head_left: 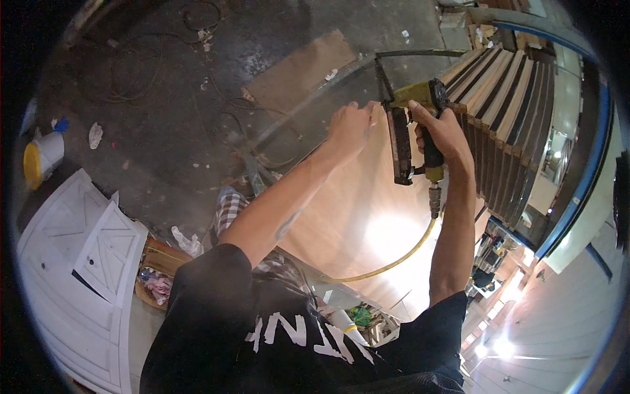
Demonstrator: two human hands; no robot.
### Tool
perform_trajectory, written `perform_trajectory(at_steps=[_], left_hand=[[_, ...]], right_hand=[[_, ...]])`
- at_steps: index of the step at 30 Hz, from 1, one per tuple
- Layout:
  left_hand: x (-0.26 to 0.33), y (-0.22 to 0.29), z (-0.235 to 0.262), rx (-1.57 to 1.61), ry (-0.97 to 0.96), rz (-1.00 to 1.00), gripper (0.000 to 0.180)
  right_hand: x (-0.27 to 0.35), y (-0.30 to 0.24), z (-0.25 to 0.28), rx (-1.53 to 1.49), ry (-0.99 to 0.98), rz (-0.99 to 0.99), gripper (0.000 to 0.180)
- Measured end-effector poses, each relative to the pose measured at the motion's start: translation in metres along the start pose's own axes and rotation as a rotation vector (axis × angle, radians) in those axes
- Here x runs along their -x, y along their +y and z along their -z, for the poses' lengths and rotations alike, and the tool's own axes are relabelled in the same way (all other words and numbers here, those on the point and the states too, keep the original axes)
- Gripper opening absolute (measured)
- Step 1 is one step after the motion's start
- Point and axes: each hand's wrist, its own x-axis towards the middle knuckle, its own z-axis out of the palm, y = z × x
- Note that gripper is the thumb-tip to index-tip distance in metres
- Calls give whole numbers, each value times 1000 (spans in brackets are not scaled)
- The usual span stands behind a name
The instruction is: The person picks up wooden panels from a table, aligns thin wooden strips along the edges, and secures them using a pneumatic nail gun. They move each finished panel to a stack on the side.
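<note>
My right hand [449, 134] is wrapped round the grip of a pneumatic nail gun [420, 94], yellow-green and black. Its long dark magazine hangs toward me over the board, and its nose end lies at the board's far corner. A yellow air hose [413, 253] joins the bottom of the grip through a metal coupling [434, 200]. Just left of the gun, my left hand [351, 128] is closed at the far left edge of the pale plywood board [354, 203]. Its fingertips are bunched close to the gun's nose, and what they pinch cannot be made out.
Slatted wooden panels [505, 98] stand stacked right of the gun. A brown flat sheet [302, 69] and thin cables [118, 92] lie on the dark floor. White panelled doors [72, 256] and a white bucket with a yellow end [42, 157] are at left.
</note>
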Motion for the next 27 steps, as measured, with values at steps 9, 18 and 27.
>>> perform_trajectory(at_steps=[9, 18, 27], left_hand=[[1, -1, 0, 53, -78, 3, 38], [10, -3, 2, 78, -89, 3, 47], [211, -38, 106, -205, -2, 343, 91]], right_hand=[[3, -10, -4, 92, 23, -45, 39], [-2, -7, -11, 207, 30, -52, 38], [-26, -1, -6, 414, 44, -24, 70]])
